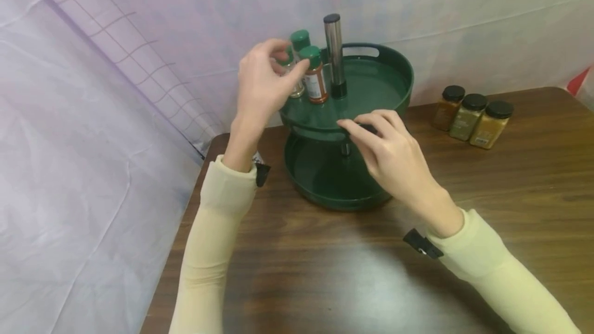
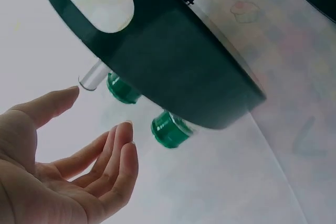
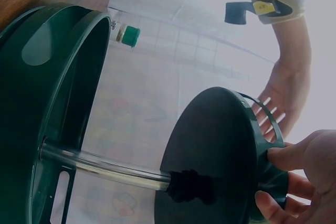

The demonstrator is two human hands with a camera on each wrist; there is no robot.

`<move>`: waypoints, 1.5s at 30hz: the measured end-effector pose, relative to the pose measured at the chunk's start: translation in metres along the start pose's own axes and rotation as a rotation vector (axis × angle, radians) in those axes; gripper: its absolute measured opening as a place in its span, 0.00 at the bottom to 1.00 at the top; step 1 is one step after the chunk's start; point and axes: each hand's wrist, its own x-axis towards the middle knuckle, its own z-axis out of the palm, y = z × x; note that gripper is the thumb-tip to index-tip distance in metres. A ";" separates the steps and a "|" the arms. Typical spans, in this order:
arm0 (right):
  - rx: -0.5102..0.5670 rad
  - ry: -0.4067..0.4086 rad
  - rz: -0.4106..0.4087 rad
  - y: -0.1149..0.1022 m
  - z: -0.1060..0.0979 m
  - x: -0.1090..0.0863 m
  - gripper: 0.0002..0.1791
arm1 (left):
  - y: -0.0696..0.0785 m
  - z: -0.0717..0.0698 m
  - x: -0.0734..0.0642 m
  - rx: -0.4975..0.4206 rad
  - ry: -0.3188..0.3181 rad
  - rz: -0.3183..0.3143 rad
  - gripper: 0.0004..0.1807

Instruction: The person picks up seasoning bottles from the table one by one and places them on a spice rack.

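A dark green two-tier round stand has an upper tray with cut-out handles and a lower tray. Spice bottles with green caps stand at the upper tray's left; the front one, a reddish spice bottle, is plainest. Beside them my left hand hovers with fingers spread, and the left wrist view shows a gap between its fingers and the green caps. My right hand grips the upper tray's near rim at the handle, thumb and fingers on either side.
Three square spice jars with black lids stand on the wooden table to the right. A metal post rises from the upper tray. Another green-capped bottle shows beyond the lower tray. White sheeting hangs behind.
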 end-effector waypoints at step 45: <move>0.007 -0.002 0.002 -0.002 -0.004 -0.001 0.18 | -0.135 -0.016 -0.044 -0.057 0.076 -0.184 0.28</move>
